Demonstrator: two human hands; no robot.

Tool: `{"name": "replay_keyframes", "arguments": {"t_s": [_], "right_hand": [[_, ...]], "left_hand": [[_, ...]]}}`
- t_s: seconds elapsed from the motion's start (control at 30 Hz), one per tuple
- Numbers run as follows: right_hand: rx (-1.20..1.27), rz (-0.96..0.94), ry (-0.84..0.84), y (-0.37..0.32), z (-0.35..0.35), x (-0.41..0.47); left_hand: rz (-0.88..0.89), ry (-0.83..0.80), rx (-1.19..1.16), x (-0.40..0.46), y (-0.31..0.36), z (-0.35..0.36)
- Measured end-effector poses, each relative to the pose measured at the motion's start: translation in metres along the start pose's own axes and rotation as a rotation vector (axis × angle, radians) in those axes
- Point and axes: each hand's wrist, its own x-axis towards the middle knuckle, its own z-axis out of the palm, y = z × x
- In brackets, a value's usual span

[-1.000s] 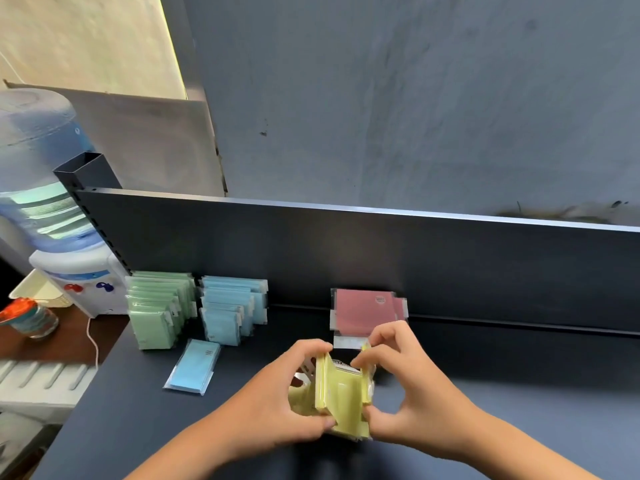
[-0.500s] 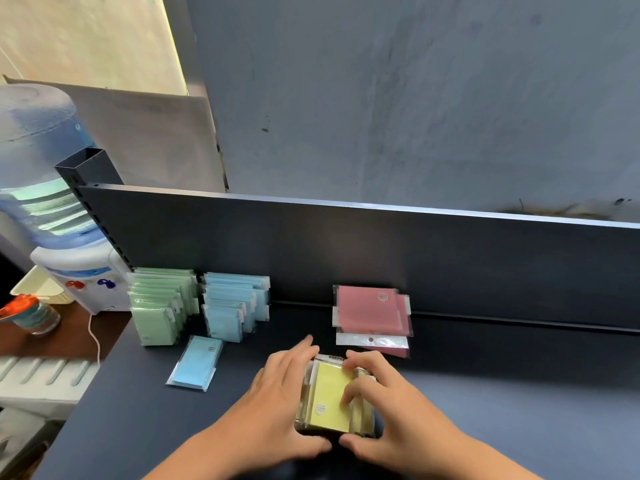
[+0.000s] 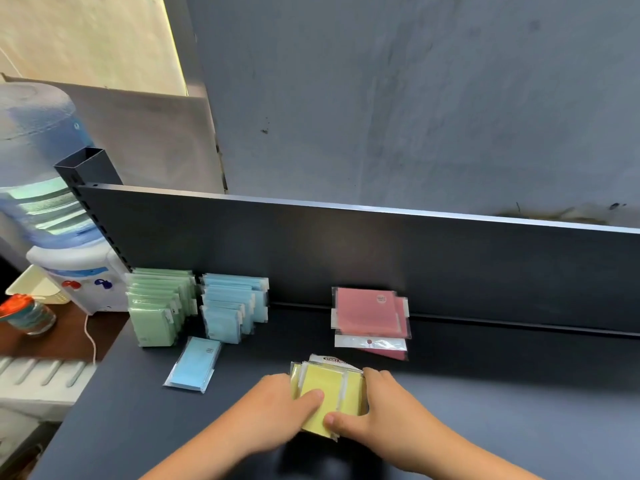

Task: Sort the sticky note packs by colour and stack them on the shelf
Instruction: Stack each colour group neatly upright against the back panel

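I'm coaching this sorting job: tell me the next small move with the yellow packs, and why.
Probably slide the yellow packs back toward the shelf's back panel, into the gap between the blue stack and pink packs. Both hands, left hand and right hand, already square them.

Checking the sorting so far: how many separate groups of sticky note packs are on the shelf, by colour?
Green: 1 stack
Blue: 2, a stack and one loose pack
Pink: 1 pile
Yellow: 1 bundle, between both hands
Total: 5 groups
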Motion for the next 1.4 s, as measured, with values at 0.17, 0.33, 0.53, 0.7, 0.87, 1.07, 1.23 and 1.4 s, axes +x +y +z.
{"name": "replay_keyframes", "arguments": {"t_s": [0.17,0.33,0.53,0.7,0.87,1.07,1.23,1.4], "right_hand": [[0.208,0.02,0.0,-0.003,0.012,0.014],[0.264,-0.027,-0.046,-0.013,0.026,0.025],[0.242,-0.174,-0.022,-0.033,0.032,0.015],[0.219,-0.196,0.012,-0.04,0.034,0.009],[-0.239,-0.276,0.122,-0.051,0.032,0.013],[-0.612,-0.264,0.244,-0.058,0.034,0.018],[-0.737,-0.34,0.288,-0.075,0.01,0.026],[-0.745,-0.421,0.172,-0.095,-0.012,0.055]], "left_hand": [[-0.014,0.009,-0.107,-0.008,-0.01,-0.001],[-0.069,-0.009,-0.241,-0.017,-0.032,-0.005],[-0.02,0.05,-0.384,-0.016,-0.054,-0.004],[0.042,0.028,-0.354,-0.012,-0.06,-0.004],[0.157,0.238,-0.113,-0.007,-0.064,-0.004],[0.174,0.369,0.001,0.001,-0.059,-0.003],[0.167,0.374,0.077,0.012,-0.049,-0.01],[0.136,0.372,0.006,0.023,-0.041,-0.013]]}}
